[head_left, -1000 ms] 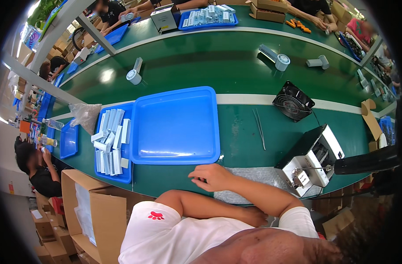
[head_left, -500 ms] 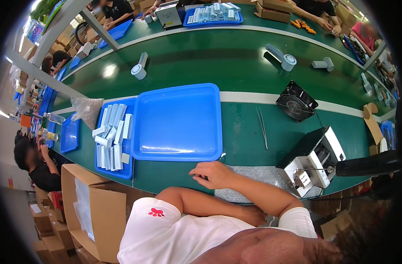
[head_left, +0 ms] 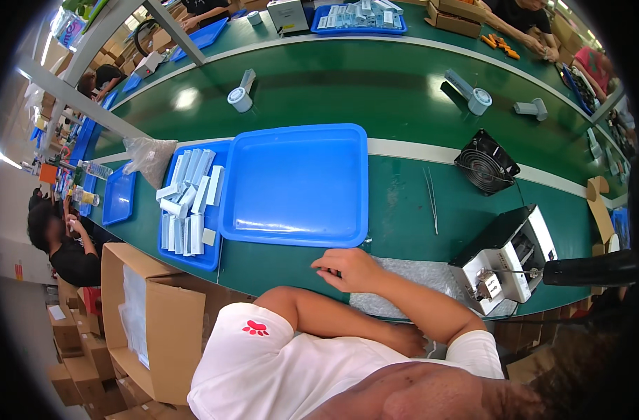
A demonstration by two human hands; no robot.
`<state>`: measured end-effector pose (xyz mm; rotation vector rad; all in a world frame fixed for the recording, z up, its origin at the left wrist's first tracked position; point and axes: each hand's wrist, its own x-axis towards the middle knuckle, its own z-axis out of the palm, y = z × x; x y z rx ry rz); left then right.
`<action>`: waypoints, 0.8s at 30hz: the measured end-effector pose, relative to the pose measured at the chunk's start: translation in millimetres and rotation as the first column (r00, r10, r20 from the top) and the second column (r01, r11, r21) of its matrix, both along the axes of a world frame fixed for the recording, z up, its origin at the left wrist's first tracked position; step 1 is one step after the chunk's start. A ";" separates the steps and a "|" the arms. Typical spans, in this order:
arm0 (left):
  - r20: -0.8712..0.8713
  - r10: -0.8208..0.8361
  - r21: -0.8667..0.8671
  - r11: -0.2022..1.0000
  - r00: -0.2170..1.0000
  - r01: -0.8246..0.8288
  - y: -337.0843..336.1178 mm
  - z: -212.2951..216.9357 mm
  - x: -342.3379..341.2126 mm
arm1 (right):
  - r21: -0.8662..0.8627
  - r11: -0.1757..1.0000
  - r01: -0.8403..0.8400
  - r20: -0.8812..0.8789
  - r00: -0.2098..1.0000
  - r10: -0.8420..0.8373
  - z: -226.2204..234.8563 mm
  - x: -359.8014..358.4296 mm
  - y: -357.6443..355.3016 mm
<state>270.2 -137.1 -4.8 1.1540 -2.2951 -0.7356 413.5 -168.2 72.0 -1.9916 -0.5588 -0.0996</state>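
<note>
We are having both forearms crossing at the near edge of the worktop [head_left: 403,196], and we are judging this as a pause, with no piece being handled. The right hand [head_left: 349,271] is lying just beyond the near right corner of the large tray [head_left: 295,185], apart from its rim; its fingers are curling loosely, a gap is showing between them and the thumb, and we are seeing nothing in its grasp. The left hand [head_left: 408,341] is sitting on the near side of the right forearm, partly hidden, so we cannot tell how far it is opening or whether it is holding anything.

The large tray is standing just right of the small tray [head_left: 206,264], where the pale blue pieces [head_left: 197,180] are lying. The bubble wrap [head_left: 428,275] is spreading out under the right forearm, with the machine [head_left: 501,269] standing at its right end. Farther off, the tweezers [head_left: 432,203] are lying left of the fan [head_left: 486,164].

Any next handling, we are judging, would be calling for uncrossing the arms, freeing the left hand and widening the right one's fingers.
</note>
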 end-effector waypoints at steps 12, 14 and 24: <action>-0.340 -0.079 0.220 0.962 0.937 0.161 -21.8 6.1 2.2 | 0.013 1.000 -0.011 -0.083 0.996 0.013 6.2 -1.4 -1.3; -0.513 -0.084 0.346 0.891 0.855 0.295 -27.2 62.4 31.2 | 0.030 1.000 -0.009 -0.091 0.996 0.012 8.5 -1.1 -1.1; -0.388 0.678 0.312 0.734 0.625 -0.603 34.3 190.8 278.5 | -0.006 1.000 -0.025 -0.132 0.991 0.024 14.1 0.2 -3.4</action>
